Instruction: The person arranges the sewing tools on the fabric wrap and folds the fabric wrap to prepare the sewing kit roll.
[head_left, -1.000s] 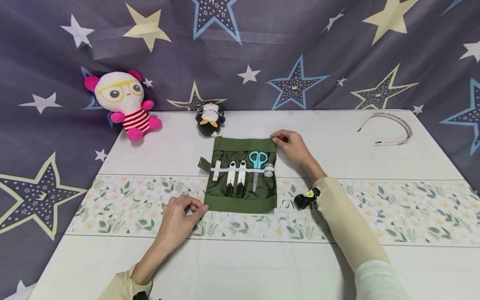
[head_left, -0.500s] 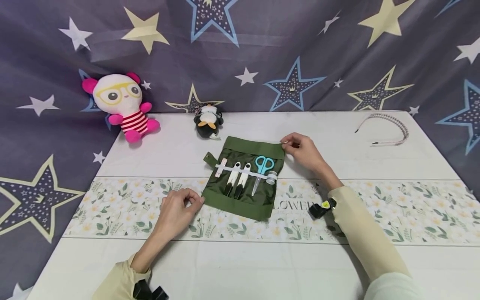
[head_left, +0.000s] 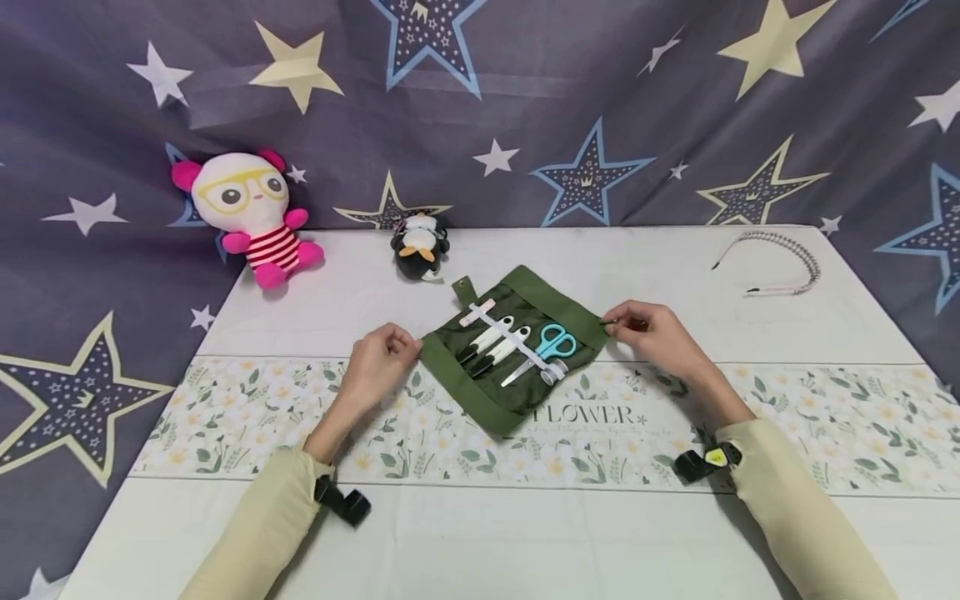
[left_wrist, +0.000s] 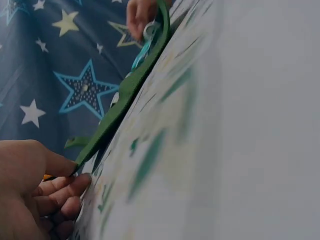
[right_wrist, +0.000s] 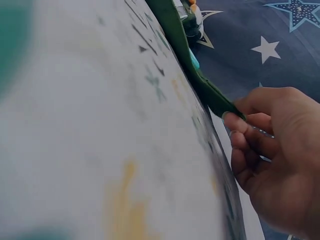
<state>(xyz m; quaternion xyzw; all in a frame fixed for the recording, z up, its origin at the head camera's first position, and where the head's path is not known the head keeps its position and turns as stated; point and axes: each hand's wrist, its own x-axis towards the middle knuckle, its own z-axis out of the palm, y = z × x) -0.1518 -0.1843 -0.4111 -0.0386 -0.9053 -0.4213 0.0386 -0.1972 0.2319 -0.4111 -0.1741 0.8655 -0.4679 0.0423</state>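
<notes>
An unfolded dark green fabric sewing kit [head_left: 474, 392] lies turned at a slant in the middle of the table. My left hand [head_left: 378, 362] pinches its left corner between thumb and fingers, as the left wrist view shows close up. At the opposite corner, my right hand [head_left: 656, 333] pinches the green edge [right_wrist: 215, 97]. A white elastic band crosses the inside and holds blue-handled scissors [head_left: 555, 340], two white tools with black tips [head_left: 501, 353], a small pale pink strip [head_left: 477, 312] and small round clear containers [head_left: 553, 372]. A snap tab [head_left: 463, 290] sticks out at the upper left.
A pink and white plush toy [head_left: 258, 212] sits at the back left, with a penguin plush [head_left: 420, 250] to its right. At the back right lies a headband [head_left: 806, 258]. A star-patterned curtain [head_left: 480, 108] hangs behind the white table [head_left: 480, 533].
Between them, my hands have turned the kit clockwise. My left hand has moved up and to the right, my right hand right and down towards me, both still at its corners.
</notes>
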